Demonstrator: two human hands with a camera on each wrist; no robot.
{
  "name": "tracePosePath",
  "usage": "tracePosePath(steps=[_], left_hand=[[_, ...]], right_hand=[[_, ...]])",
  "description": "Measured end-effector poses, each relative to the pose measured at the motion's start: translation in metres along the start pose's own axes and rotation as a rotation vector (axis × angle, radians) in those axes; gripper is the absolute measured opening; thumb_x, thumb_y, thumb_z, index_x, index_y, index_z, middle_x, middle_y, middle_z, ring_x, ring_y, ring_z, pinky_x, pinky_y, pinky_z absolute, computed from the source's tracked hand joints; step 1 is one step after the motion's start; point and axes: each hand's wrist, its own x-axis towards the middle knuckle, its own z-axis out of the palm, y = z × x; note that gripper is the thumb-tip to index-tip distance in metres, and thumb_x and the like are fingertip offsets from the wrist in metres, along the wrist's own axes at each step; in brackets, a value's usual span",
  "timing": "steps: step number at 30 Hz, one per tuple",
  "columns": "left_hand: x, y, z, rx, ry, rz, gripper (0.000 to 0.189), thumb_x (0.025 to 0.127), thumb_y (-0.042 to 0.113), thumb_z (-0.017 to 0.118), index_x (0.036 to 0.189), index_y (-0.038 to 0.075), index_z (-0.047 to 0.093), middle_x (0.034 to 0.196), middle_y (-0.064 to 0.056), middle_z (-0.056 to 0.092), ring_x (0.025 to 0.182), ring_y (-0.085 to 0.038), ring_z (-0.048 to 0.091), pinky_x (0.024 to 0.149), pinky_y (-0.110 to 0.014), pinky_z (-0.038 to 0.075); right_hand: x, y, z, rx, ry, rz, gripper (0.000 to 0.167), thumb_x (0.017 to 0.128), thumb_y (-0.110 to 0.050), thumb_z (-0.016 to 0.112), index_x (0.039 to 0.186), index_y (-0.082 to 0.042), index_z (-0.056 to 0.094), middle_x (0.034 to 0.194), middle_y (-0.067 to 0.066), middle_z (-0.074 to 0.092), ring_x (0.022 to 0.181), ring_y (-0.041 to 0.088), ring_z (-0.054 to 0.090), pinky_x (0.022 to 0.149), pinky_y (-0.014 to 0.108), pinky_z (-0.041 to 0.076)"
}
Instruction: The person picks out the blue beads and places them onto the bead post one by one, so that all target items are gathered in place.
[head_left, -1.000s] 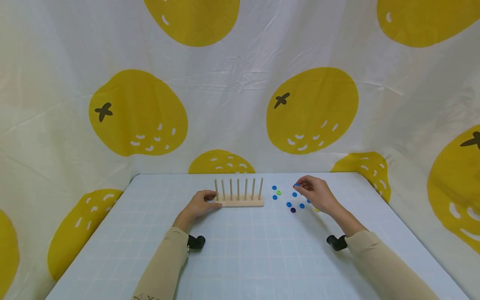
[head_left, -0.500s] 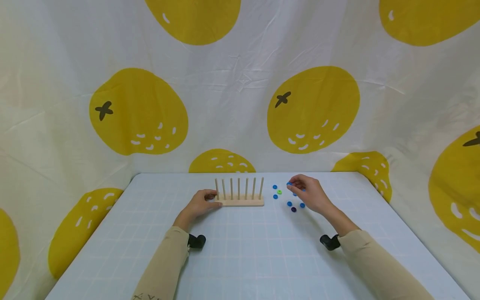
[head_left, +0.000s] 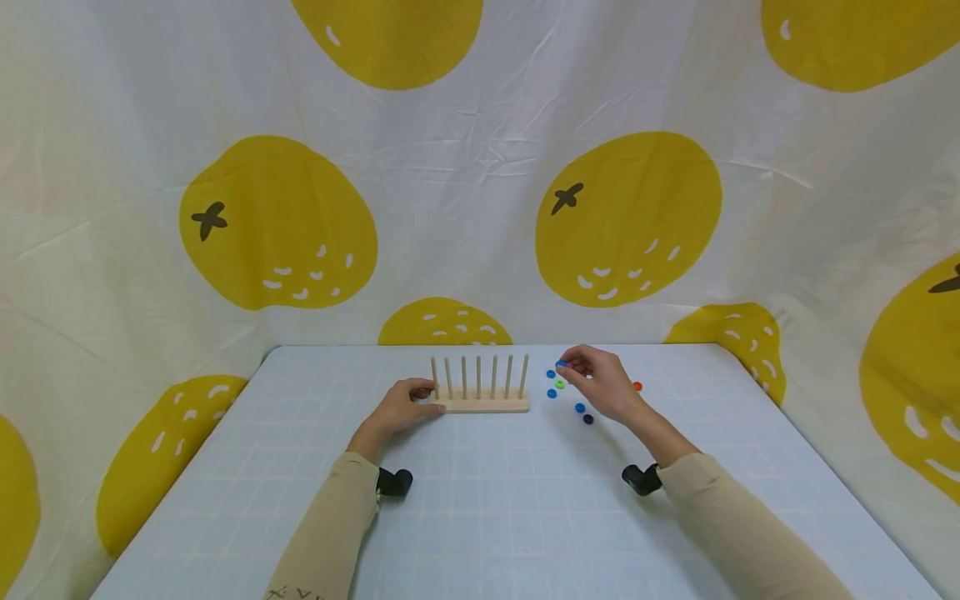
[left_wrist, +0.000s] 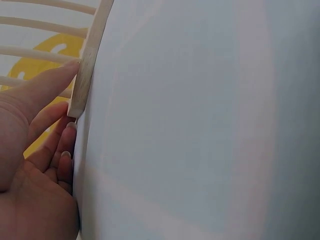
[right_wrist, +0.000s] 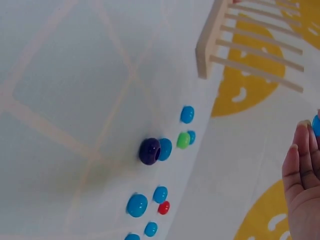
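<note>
A wooden peg rack [head_left: 487, 407] with a row of several upright pegs stands mid-table. My left hand [head_left: 397, 410] grips its left end; in the left wrist view the thumb lies on the base [left_wrist: 86, 70] and the other fingers are at its end and far side. My right hand [head_left: 603, 387] pinches a blue bead [head_left: 561, 364] above the table, right of the rack. Below and around that hand lie loose beads: several blue ones, a green bead [head_left: 559, 384], a dark purple bead [right_wrist: 150, 151] with its hole showing, and a red-orange bead [head_left: 637, 386].
A pale checked cloth [head_left: 480, 500] covers the table. Behind it hangs a white curtain [head_left: 450, 208] printed with large yellow fruit. Dark wrist mounts [head_left: 641, 480] sit at both sleeve cuffs.
My right hand has moved left toward the rack with the blue bead pinched in its fingertips, uncovering the red-orange bead. The left hand and the rack have stayed put.
</note>
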Motion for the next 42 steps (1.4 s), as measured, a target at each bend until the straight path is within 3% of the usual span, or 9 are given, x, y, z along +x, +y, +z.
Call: tracePosePath(steps=[6, 13, 24, 31, 37, 42], left_hand=[[-0.002, 0.003, 0.000, 0.005, 0.008, 0.001, 0.056, 0.086, 0.022, 0.085, 0.135, 0.003, 0.064, 0.123, -0.013, 0.064, 0.113, -0.030, 0.056, 0.100, -0.047, 0.047], [-0.004, 0.005, 0.000, 0.010, 0.006, -0.010, 0.056, 0.087, 0.022, 0.084, 0.135, 0.003, 0.064, 0.126, -0.014, 0.064, 0.116, -0.031, 0.056, 0.102, -0.049, 0.046], [-0.003, 0.004, -0.001, 0.012, -0.006, -0.010, 0.056, 0.087, 0.022, 0.084, 0.135, 0.003, 0.064, 0.127, -0.015, 0.064, 0.117, -0.031, 0.057, 0.102, -0.049, 0.047], [0.001, 0.001, -0.002, 0.008, 0.000, -0.015, 0.056, 0.086, 0.023, 0.085, 0.135, 0.004, 0.065, 0.123, -0.013, 0.065, 0.113, -0.030, 0.056, 0.101, -0.047, 0.047], [-0.001, 0.002, -0.001, 0.009, 0.006, -0.009, 0.055, 0.086, 0.022, 0.084, 0.134, 0.003, 0.065, 0.123, -0.014, 0.064, 0.112, -0.030, 0.057, 0.100, -0.047, 0.047], [-0.002, 0.002, 0.002, 0.014, 0.018, -0.007, 0.054, 0.086, 0.020, 0.084, 0.133, 0.002, 0.065, 0.123, -0.014, 0.065, 0.112, -0.030, 0.057, 0.099, -0.047, 0.048]], right_hand=[[0.004, 0.000, 0.008, 0.003, -0.008, 0.007, 0.017, 0.098, -0.015, 0.071, 0.111, -0.003, 0.067, 0.095, 0.005, 0.068, 0.085, 0.020, 0.062, 0.077, 0.026, 0.055], [0.008, -0.002, 0.017, 0.015, -0.007, -0.023, 0.018, 0.097, -0.013, 0.072, 0.110, -0.001, 0.067, 0.093, 0.006, 0.068, 0.083, 0.020, 0.062, 0.080, 0.037, 0.057], [0.012, -0.011, 0.030, 0.036, -0.028, -0.023, 0.019, 0.097, -0.014, 0.072, 0.111, -0.002, 0.068, 0.095, 0.005, 0.068, 0.084, 0.019, 0.061, 0.079, 0.034, 0.057], [0.013, -0.018, 0.035, 0.064, -0.048, -0.023, 0.018, 0.097, -0.013, 0.072, 0.112, -0.004, 0.068, 0.097, 0.005, 0.068, 0.086, 0.021, 0.061, 0.076, 0.026, 0.056], [0.015, -0.020, 0.041, 0.070, -0.043, -0.062, 0.019, 0.097, -0.014, 0.072, 0.112, -0.002, 0.069, 0.097, 0.005, 0.069, 0.086, 0.019, 0.062, 0.083, 0.037, 0.057], [0.017, -0.024, 0.046, 0.084, -0.034, -0.091, 0.016, 0.097, -0.012, 0.072, 0.109, -0.001, 0.069, 0.094, 0.005, 0.069, 0.084, 0.019, 0.062, 0.082, 0.040, 0.057]])
